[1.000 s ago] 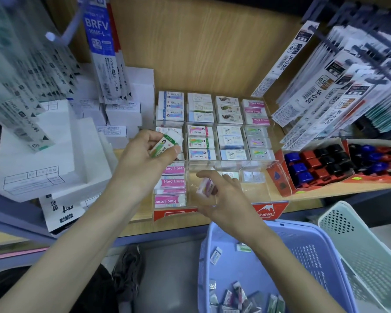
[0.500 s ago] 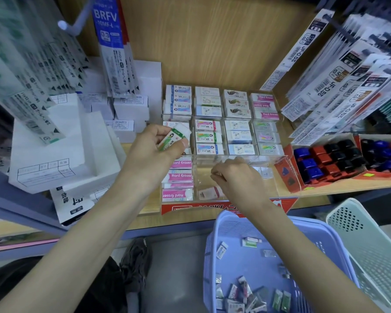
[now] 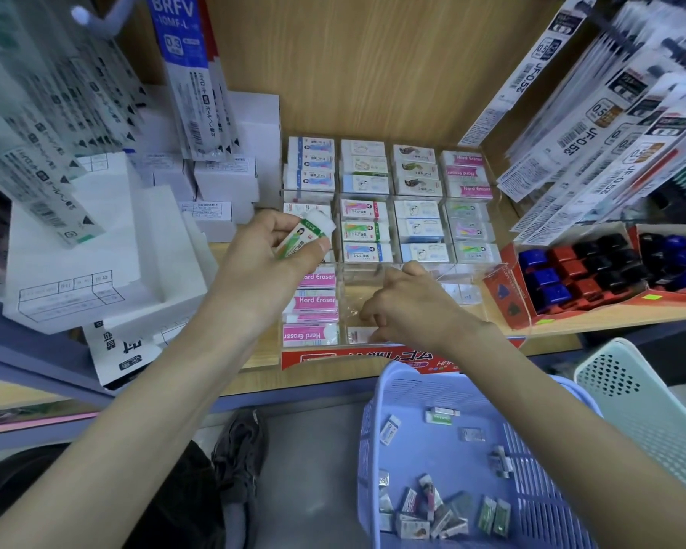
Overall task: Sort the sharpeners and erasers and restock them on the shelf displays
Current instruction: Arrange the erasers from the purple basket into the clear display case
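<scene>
A clear tiered eraser display (image 3: pixel 373 356) stands on the wooden shelf, its compartments filled with sleeved erasers. My left hand (image 3: pixel 262 271) hovers over the display's left column and pinches a green-sleeved white eraser (image 3: pixel 305 235) between thumb and fingers. My right hand (image 3: pixel 408 307) reaches into a front compartment, fingers curled down onto a small pink-striped eraser (image 3: pixel 358 334) lying at the compartment's front. Pink "Hard Eraser" packs (image 3: pixel 311 334) fill the compartment to its left. A blue basket (image 3: pixel 373 394) below holds several loose erasers (image 3: pixel 424 505).
A red carton of blue, red and black sharpeners (image 3: pixel 571 279) sits right of the display. White boxes (image 3: pixel 96 247) are stacked at left. Refill packs hang at upper left (image 3: pixel 36 112) and upper right (image 3: pixel 610 112). A pale green basket (image 3: pixel 642 398) stands at right.
My right hand carried the small eraser into the front compartment, set it down, and now has its fingertips on it again. My left hand keeps holding the green-sleeved eraser in the same place.
</scene>
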A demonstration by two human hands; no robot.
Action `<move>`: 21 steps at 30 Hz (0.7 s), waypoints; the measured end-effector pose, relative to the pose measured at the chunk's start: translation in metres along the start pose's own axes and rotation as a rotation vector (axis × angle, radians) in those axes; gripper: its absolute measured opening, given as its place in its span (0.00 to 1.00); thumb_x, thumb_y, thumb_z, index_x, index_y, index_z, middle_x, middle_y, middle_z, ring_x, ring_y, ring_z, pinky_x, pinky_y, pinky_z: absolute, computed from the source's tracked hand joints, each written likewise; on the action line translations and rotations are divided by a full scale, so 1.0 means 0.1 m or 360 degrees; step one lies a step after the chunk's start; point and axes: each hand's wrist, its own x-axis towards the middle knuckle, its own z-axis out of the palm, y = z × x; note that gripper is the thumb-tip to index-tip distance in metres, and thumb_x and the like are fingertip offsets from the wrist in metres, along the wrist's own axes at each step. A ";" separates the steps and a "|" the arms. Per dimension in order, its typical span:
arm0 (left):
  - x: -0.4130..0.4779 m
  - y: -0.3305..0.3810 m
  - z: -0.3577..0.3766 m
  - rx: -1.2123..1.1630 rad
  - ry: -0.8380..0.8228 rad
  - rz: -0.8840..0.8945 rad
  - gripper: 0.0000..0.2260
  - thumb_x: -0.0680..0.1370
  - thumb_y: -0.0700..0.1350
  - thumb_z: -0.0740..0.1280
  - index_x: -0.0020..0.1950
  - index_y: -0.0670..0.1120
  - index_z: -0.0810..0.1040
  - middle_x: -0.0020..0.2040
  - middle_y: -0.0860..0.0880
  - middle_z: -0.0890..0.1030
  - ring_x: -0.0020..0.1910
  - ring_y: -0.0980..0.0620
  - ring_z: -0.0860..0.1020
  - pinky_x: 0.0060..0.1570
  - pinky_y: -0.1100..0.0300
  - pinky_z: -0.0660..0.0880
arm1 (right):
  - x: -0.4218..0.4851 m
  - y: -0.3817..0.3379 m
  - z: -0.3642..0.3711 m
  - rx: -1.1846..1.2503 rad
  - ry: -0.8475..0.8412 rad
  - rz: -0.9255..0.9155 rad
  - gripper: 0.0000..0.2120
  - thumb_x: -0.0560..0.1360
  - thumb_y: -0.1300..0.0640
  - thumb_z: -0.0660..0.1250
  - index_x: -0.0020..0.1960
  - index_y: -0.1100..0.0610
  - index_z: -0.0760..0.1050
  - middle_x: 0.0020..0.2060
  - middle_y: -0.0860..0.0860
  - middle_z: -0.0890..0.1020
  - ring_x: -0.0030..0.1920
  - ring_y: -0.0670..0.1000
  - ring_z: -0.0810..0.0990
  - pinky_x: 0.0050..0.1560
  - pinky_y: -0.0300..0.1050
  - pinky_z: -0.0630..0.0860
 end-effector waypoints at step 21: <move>-0.01 -0.01 0.03 0.0010 -0.0046 0.0007 0.10 0.74 0.45 0.71 0.44 0.56 0.71 0.53 0.52 0.80 0.52 0.53 0.79 0.52 0.58 0.75 | 0.04 -0.10 0.13 0.0313 0.0383 0.0323 0.06 0.73 0.59 0.67 0.49 0.57 0.74 0.51 0.52 0.77 0.56 0.54 0.74 0.43 0.45 0.68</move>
